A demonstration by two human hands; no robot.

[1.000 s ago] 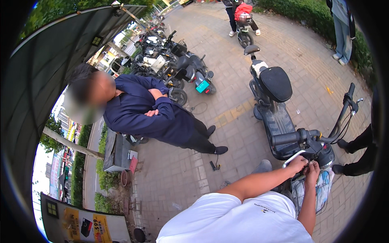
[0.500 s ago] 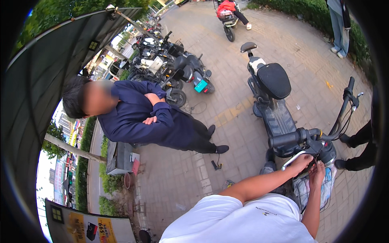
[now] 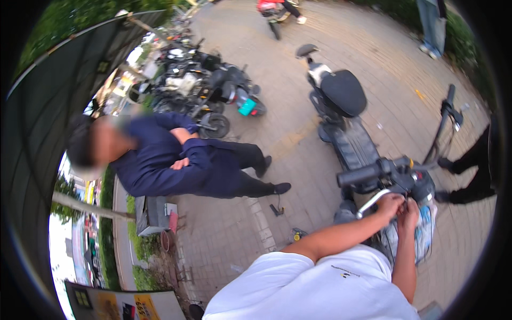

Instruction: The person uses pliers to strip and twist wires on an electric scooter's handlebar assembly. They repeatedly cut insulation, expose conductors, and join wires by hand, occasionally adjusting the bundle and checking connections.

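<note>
A black electric scooter [image 3: 356, 150] stands before me, its handlebar end nearest. My left hand [image 3: 391, 205] is closed, fingers pinched together just below the handlebar [image 3: 368, 173], beside the silver brake lever [image 3: 372, 204]. Close against it, my right hand [image 3: 409, 214] is also closed, its fingertips meeting the left hand's under the round black headlight housing [image 3: 422, 186]. What they pinch is small and blurred; thin dark cables run near there. Below the hands hangs a wire basket with a pale blue plastic bag [image 3: 425, 232] in it.
A person in dark clothes [image 3: 154, 154] stands at the left with arms folded. Parked scooters [image 3: 213, 85] crowd behind. Another person's dark legs [image 3: 472, 176] are close on the right. A small black cabled item [image 3: 277, 209] lies on the paving; a grey box [image 3: 152, 216] stands left.
The whole view has shifted, so the scooter and surroundings sit further left and higher. Both hands stay together at the same spot under the handlebar. The far red scooter is moving out of the top.
</note>
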